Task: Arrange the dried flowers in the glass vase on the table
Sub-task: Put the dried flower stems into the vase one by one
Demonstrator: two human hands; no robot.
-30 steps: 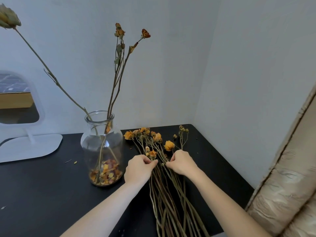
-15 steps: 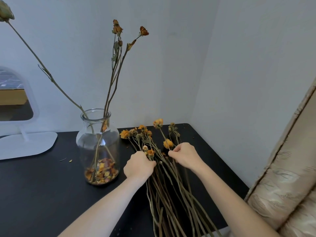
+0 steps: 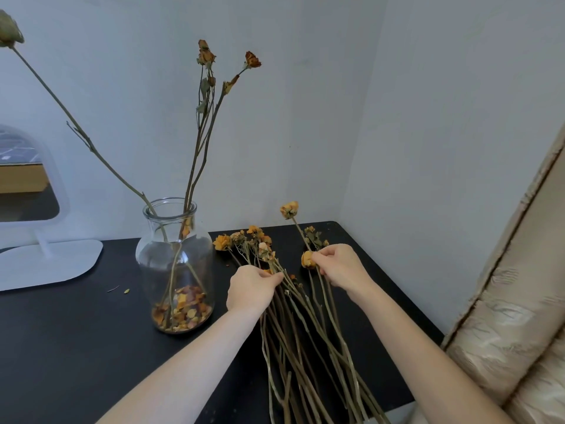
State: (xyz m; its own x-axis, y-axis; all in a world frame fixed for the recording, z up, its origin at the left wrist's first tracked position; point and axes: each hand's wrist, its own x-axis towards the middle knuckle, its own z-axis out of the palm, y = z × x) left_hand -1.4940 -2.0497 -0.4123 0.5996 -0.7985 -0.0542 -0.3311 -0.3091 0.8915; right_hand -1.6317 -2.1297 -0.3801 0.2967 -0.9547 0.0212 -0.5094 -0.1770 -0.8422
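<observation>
A clear glass vase (image 3: pixel 174 258) stands on the black table (image 3: pixel 61 338), with dried petals at its bottom and a few tall dried stems (image 3: pixel 198 142) in it. Right of it lies a bundle of dried yellow flowers (image 3: pixel 293 325) with long stems. My left hand (image 3: pixel 252 289) rests on the bundle and its fingertips pinch the stems near the heads. My right hand (image 3: pixel 339 264) pinches a few stems and lifts them, so one yellow flower head (image 3: pixel 289 209) stands up above the table.
A white-framed mirror (image 3: pixel 27 209) on a flat base stands at the back left. White walls meet at the corner behind the table. A beige padded chair back (image 3: pixel 513 316) is close on the right. Small petal crumbs (image 3: pixel 122 290) lie left of the vase.
My right hand has drawn a few stems up and away from the bundle, raising one flower head. My left hand has stayed on the remaining stems.
</observation>
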